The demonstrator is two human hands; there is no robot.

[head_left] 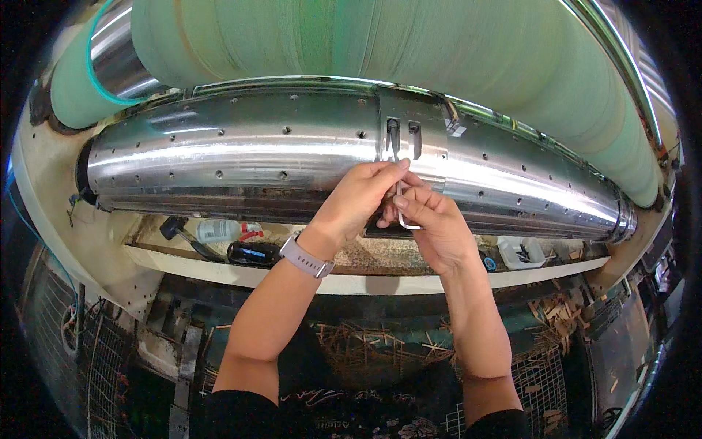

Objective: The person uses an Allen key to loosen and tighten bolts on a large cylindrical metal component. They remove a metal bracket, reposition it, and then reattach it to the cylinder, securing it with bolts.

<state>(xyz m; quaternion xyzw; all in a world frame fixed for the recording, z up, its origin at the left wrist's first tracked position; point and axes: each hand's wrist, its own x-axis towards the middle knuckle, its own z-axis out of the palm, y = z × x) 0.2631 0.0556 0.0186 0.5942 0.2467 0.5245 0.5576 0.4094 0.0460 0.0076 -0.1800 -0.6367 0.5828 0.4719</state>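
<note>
A bent metal hex key (409,227) is between my two hands, in front of a shiny steel cylinder (241,155) dotted with threaded holes. My left hand (349,199), with a watch on its wrist, pinches the key's upper shaft between thumb and fingers. Lower down, my right hand (435,223) has its fingers closed around the key by its bent end. Just above my fingertips, the cylinder's middle band has two narrow slots; the key points up at the left slot (393,132). Whether its tip sits in a screw cannot be told.
A large green roller (278,44) lies right behind the cylinder. On the ledge below are a spray bottle (219,231), a hammer-like tool (175,230), a dark bottle (252,253) and a white tray (521,252) of small parts. Cardboard scraps (380,344) litter the floor grating.
</note>
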